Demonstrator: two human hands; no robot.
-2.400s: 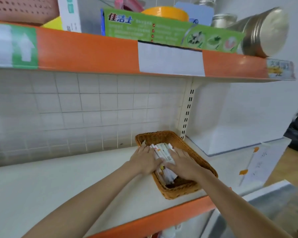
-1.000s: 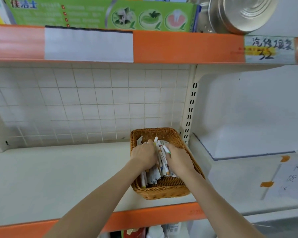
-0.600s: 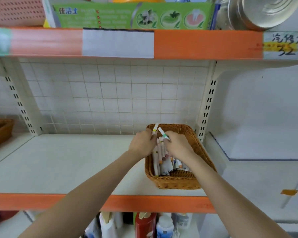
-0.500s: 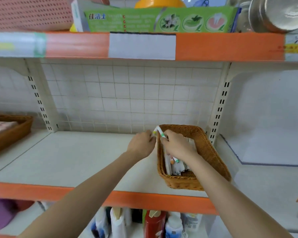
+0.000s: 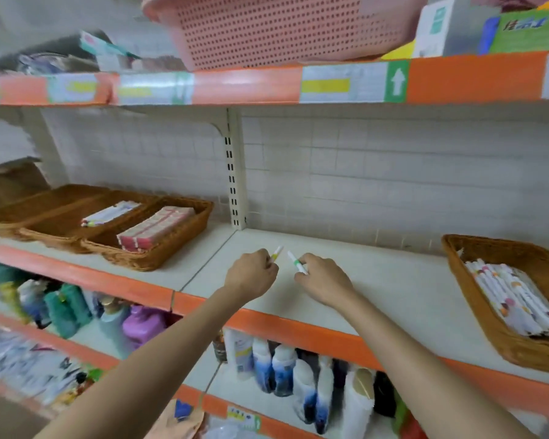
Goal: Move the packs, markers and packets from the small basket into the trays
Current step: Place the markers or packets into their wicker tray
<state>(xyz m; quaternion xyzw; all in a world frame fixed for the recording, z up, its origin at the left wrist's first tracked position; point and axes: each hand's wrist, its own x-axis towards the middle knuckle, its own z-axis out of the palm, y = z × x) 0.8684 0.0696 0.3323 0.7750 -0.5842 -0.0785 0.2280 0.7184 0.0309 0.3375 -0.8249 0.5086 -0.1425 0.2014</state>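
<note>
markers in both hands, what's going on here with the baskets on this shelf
A person is sorting stock on a shop shelf. The left hand grips a yellow-banded marker and the right hand grips a green-banded marker, both held over the bare shelf board. The small basket at the right is full of more markers. The wicker trays sit to the left; one holds pink packs, another a few markers. Neither held marker has reached a tray yet.
</note>
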